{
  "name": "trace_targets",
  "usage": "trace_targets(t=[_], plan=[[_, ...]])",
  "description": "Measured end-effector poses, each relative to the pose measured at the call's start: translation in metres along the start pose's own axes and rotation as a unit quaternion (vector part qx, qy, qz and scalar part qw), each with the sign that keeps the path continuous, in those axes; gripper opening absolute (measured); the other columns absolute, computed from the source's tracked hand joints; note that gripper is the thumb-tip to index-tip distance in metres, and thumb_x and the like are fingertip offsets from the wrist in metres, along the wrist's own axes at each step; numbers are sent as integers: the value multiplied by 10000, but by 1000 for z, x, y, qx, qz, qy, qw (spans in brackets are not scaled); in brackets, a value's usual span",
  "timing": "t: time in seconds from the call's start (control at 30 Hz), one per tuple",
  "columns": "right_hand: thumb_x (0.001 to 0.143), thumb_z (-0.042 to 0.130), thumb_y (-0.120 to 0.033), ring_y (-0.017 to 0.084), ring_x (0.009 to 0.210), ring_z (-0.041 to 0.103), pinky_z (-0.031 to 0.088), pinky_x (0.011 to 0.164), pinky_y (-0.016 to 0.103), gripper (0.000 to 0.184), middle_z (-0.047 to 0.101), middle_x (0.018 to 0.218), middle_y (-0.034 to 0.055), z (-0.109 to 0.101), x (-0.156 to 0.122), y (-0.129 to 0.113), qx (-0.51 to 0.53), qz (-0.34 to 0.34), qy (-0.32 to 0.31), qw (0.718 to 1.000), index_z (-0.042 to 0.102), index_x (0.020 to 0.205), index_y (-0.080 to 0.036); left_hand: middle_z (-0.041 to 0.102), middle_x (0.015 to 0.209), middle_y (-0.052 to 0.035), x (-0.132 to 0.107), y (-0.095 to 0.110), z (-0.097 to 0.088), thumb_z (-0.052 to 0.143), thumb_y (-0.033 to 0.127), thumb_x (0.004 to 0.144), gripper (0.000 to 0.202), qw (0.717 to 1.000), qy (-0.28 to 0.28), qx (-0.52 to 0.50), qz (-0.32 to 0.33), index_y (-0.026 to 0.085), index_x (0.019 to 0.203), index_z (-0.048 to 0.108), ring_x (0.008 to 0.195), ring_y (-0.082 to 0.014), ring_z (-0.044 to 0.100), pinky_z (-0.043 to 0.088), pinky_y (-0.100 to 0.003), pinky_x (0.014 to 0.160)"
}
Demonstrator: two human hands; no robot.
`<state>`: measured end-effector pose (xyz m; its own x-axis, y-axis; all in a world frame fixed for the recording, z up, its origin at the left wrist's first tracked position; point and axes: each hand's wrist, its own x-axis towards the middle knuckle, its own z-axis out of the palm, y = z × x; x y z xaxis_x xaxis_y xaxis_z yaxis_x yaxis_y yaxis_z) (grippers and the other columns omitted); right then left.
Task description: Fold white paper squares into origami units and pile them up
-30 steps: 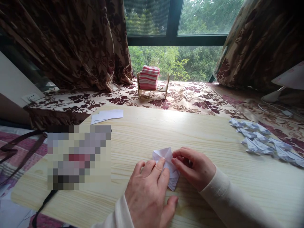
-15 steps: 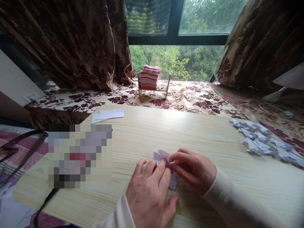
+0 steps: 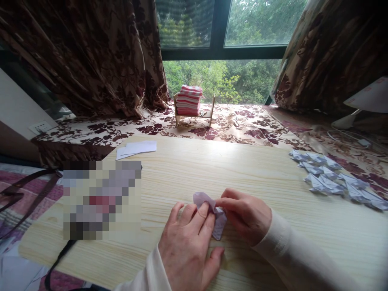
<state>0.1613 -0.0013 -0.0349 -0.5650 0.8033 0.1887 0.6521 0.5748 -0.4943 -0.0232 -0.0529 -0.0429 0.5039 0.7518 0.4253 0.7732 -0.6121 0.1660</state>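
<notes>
One part-folded white paper sheet (image 3: 219, 226): on our pale wooden table (image 3: 242, 169), folding apparently unfinished.
Upper flap (image 3: 199, 197): curled now, flatter a second ago.
Left hand (image 3: 188, 239): spread, pressing the sheet.
Right hand (image 3: 249, 215): finger touching the flap; pinching, we cannot tell.
Pointed white folded-paper pieces (image 3: 330, 186): seemingly done.
Flat white paper strips (image 3: 141, 146): apparently unfolded.

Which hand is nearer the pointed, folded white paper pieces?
Right. The right hand is to the left of the folded white paper pieces, on their near side; the left hand lies farther left, on the pale creased paper.
</notes>
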Motion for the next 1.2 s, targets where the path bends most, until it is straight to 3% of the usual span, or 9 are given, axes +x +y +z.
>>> trace_targets(t=[0.23, 0.53, 0.67, 0.83, 1.0, 1.2], plan=[[802, 398, -115, 126, 650, 558, 423, 585, 236, 353, 593, 818, 50, -2, -1, 4, -2, -30, -13, 999, 654, 1014, -230, 581, 1233, -87, -1, 0, 1, 463, 434, 827, 466, 1000, 3, 15, 4, 140, 1170, 575, 1060, -270, 456, 268, -445, 958], [814, 420, -142, 143, 626, 516, 345, 529, 237, 295, 537, 771, 45, -7, -5, -6, -125, -56, -12, 991, 649, 956, -263, 584, 1198, -69, 2, 1, -2, 510, 382, 795, 410, 1000, -5, 6, -8, 183, 1146, 580, 1040, -261, 462, 285, -462, 949], [796, 434, -127, 134, 631, 521, 333, 525, 225, 321, 543, 788, 37, -7, -5, -5, -112, -41, -16, 993, 646, 977, -286, 581, 1173, -79, -2, 1, -5, 529, 393, 781, 414, 1000, 0, -11, -19, 187, 1137, 581, 1036, -264, 472, 302, -472, 943], [803, 411, -121, 125, 634, 518, 342, 538, 224, 328, 554, 795, 42, -6, -5, -2, -103, -34, -17, 994, 669, 949, -261, 578, 1154, -90, -7, -11, -19, 498, 293, 821, 282, 995, 54, -31, -79, 190, 1059, 609, 1051, -264, 479, 329, -463, 933], [792, 423, -120, 131, 647, 530, 343, 539, 230, 331, 569, 796, 43, -6, -5, -3, -93, -24, -19, 995, 677, 951, -259, 594, 996, -97, 2, -25, -24, 455, 190, 837, 209, 993, 39, -12, -110, 164, 938, 636, 964, -251, 501, 376, -449, 865], [785, 443, -120, 140, 664, 530, 344, 556, 238, 294, 567, 802, 43, -6, -4, -4, -91, -16, -26, 995, 676, 907, -250, 583, 980, -73, 11, -20, -19, 439, 164, 836, 221, 994, 15, -49, -97, 181, 946, 629, 935, -229, 492, 368, -419, 856]])
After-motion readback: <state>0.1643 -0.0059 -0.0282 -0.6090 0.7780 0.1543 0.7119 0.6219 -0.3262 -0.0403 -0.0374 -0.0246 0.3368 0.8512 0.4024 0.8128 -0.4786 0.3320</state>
